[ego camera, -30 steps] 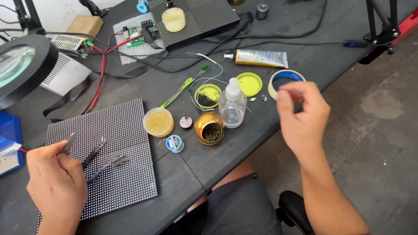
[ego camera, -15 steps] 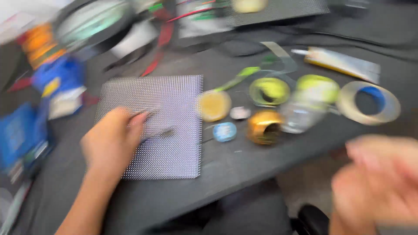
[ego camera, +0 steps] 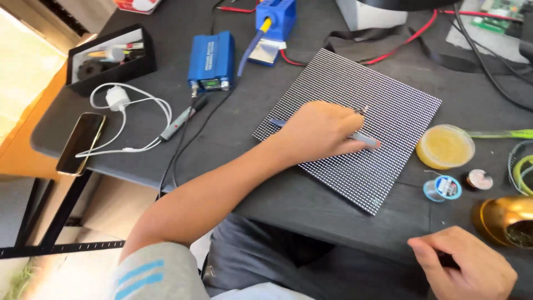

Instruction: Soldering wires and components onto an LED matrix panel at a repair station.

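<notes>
Left hand (ego camera: 322, 132) rests on the LED panel (ego camera: 388, 111) at frame centre, fingers (ego camera: 361, 145) closed on a slim tool (ego camera: 363, 139); a second thin metal tip (ego camera: 363, 110) shows just above the knuckles, and a blue-grey end (ego camera: 276, 123) pokes out behind the hand, upper left of it. The same hand was already on the panel with tools a second ago, so the grasp has held. What changed is the view: it has swung left, and the panel now sits mid-frame rather than lower left. Right hand (ego camera: 472, 266), a second ago raised near the tape roll, has dropped to the table (ego camera: 311, 200) edge at lower right; its fingers are curled in, something dark between them, but whether it grips anything I cannot tell. Judging by this, work has settled on the panel, left hand leading. Right of the panel: round yellow flux tin (ego camera: 445, 146), small solder spool (ego camera: 442, 188), a brass-coloured cup (ego camera: 505, 219) at the right edge. Upper left: blue meter (ego camera: 211, 61) with leads, white charger and cable (ego camera: 119, 103), phone (ego camera: 81, 143), black tray (ego camera: 111, 69). Blue stand (ego camera: 275, 16) at top centre.
</notes>
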